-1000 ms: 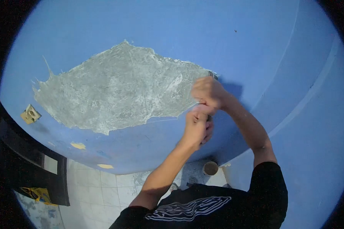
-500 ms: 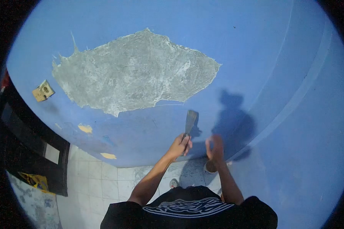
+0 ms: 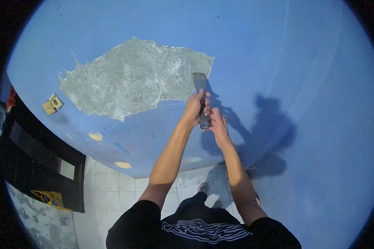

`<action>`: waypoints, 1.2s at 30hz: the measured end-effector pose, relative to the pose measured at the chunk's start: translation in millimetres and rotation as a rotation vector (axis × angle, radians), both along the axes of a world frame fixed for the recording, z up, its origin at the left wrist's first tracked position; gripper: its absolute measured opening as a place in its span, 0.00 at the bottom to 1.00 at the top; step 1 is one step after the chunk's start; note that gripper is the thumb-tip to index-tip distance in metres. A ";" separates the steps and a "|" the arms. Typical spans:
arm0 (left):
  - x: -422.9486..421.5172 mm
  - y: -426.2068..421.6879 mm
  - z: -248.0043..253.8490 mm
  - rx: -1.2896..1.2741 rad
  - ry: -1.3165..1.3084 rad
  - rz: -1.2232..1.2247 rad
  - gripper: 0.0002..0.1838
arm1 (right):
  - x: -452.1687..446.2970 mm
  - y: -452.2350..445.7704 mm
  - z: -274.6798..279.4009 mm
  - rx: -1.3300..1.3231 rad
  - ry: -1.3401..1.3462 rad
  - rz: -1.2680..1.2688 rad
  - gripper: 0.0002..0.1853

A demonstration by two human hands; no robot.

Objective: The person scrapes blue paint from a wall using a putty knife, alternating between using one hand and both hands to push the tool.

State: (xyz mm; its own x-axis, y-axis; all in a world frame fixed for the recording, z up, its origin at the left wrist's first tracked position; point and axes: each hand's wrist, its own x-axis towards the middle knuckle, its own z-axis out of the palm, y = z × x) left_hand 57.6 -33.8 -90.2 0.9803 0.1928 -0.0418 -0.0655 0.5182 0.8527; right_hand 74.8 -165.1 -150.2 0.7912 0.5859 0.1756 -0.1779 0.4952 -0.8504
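A putty knife with a flat metal blade and dark handle is held blade up in front of the wall. My left hand is closed around the upper handle, below the blade. At the lower end of that handle, the fingers of my right hand are bent against it and appear to grip it. Behind the blade is the right part of a bare grey patch with ragged edges in the blue wall. Whether the blade touches the wall, I cannot tell.
An electrical box or switch sits on the wall at left. Small cream-coloured spots mark the lower wall. Dark furniture with a yellow item stands at left. White floor tiles lie below, and the wall turns a corner at right.
Both hands have risen with the putty knife, bringing its blade up over the patch's right part. My right hand, apart before, has come to the handle's lower end. The view has shifted somewhat.
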 end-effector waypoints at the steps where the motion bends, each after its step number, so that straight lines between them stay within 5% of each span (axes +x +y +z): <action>1: 6.1 -0.9 10.9 0.074 -0.010 0.093 0.16 | 9.4 6.1 11.0 -0.125 -0.081 -0.026 0.25; 6: 32.8 -0.9 32.2 0.224 -0.078 0.319 0.15 | 18.7 38.4 23.3 -0.365 -0.308 -0.284 0.26; 15: 56.9 -2.0 58.7 0.503 -0.176 0.371 0.19 | 3.7 47.3 36.6 0.035 0.086 -0.071 0.20; 24: 61.7 -1.8 78.9 0.574 -0.156 0.351 0.19 | 4.6 59.8 45.7 0.021 0.001 -0.276 0.26; 36: 57.5 -9.1 78.3 0.669 -0.051 0.473 0.23 | 8.0 61.9 54.0 0.100 0.198 -0.234 0.24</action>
